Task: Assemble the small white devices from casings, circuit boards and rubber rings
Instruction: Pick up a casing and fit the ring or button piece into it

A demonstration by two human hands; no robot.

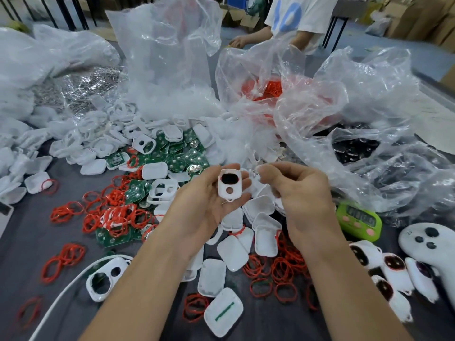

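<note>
My left hand [209, 200] holds a white front casing [230, 184] upright on its fingers; the casing has a large dark opening above a small round hole. My right hand [298, 193] hovers just to its right, fingers curled and thumb meeting forefinger, with nothing distinct showing between them. Below and left lie green circuit boards [172, 156], loose red rubber rings [115, 217] and white back casings [266, 238]. Another front casing [105, 279] lies by my left forearm. Several assembled devices [394, 264] sit at the lower right.
Crumpled clear plastic bags [369, 107] crowd the back; one holds red rings [270, 89], another black parts [354, 148]. A green timer [357, 220] and a white controller [430, 242] lie at right. A white cable [61, 291] crosses the lower left. A person [295, 20] stands opposite.
</note>
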